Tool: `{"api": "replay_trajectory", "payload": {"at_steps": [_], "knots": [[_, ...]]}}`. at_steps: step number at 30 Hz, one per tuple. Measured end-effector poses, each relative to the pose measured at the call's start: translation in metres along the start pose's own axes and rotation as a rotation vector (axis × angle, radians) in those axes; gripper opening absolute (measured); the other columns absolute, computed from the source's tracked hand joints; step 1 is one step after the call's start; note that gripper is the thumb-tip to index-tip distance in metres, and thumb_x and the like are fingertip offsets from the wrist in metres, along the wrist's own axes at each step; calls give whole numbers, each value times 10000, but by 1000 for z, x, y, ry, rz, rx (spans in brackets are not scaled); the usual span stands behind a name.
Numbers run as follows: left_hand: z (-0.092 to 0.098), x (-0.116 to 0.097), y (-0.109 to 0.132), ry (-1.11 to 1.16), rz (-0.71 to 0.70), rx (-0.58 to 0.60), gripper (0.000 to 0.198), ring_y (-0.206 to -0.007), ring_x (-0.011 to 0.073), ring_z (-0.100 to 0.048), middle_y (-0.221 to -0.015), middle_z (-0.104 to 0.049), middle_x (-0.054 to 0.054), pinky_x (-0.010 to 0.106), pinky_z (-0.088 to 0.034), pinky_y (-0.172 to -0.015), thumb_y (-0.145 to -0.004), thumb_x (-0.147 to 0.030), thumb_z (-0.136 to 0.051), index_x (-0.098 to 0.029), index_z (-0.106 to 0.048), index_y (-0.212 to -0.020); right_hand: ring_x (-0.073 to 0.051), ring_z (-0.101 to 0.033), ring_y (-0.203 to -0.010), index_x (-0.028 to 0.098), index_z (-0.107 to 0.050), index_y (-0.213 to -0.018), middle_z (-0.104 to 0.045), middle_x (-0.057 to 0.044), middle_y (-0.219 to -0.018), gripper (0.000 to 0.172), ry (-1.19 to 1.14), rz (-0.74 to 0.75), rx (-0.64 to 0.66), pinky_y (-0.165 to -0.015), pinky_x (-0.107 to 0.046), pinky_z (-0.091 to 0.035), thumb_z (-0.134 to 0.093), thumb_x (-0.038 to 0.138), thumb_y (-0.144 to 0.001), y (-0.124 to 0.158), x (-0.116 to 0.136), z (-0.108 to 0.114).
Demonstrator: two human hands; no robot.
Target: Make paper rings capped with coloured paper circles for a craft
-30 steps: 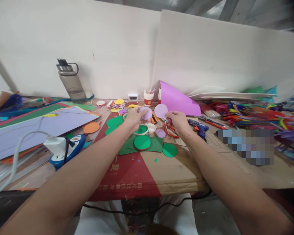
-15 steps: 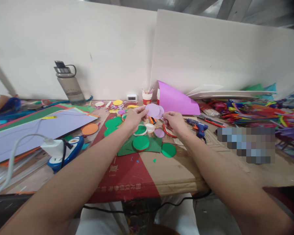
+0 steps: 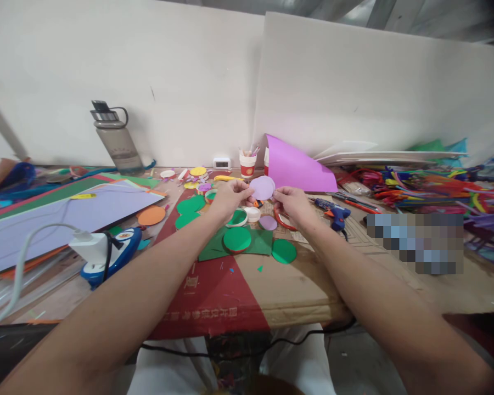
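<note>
Light purple paper circles (image 3: 262,187), lying one over the other so that they look nearly like a single disc, are held up above the table. My left hand (image 3: 231,201) pinches their left edge. On the opposite edge, the fingers of my right hand (image 3: 292,205) are closed. Below the hands lie a green-filled white ring (image 3: 237,218), a small white ring (image 3: 252,214) and another purple circle (image 3: 268,223). Closer to me a green disc (image 3: 237,240) rests on a green sheet (image 3: 260,240), with a loose green circle (image 3: 284,250) to its right.
A blue glue gun (image 3: 338,218) lies right of my right hand. Behind stand a paper cup (image 3: 247,163) and a curled purple sheet (image 3: 298,167). At left are a water bottle (image 3: 118,145), coloured sheets (image 3: 86,219) and a power strip (image 3: 115,258). Colourful pipe cleaners (image 3: 411,189) fill the right.
The two purple circles, offset side to side half a second ago, now overlap almost fully. My left hand has shifted slightly right, closer to my right hand.
</note>
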State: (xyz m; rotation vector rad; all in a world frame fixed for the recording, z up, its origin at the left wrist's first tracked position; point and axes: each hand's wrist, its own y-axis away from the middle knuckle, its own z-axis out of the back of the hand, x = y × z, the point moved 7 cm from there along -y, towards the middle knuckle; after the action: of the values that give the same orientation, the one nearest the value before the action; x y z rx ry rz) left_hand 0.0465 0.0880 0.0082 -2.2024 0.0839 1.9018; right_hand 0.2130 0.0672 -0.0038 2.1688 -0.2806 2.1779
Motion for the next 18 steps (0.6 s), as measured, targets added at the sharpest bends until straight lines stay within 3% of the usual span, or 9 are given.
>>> {"api": "replay_trajectory", "payload": {"at_steps": [9,18], "knots": [[2,3,-2,-44,27,-32,175,-491,72,-562,-590,-637,17,194,-412,-489,-759,-155,-740,-116,-573,-724,-59,-445,-380,149,-570,-605,-511,48,-482,134,6,20,40,-382,-175,-331,-636,141,-721,4,5,-3],[5,2,-1,-36,-2,-71,180,-475,75,-555,-559,-626,-2,209,-434,-524,-770,-105,-709,-136,-535,-736,-74,-484,-447,158,-576,-636,-535,32,-527,200,-89,12,113,-453,-196,-415,-621,261,-801,2,1,-12]]}}
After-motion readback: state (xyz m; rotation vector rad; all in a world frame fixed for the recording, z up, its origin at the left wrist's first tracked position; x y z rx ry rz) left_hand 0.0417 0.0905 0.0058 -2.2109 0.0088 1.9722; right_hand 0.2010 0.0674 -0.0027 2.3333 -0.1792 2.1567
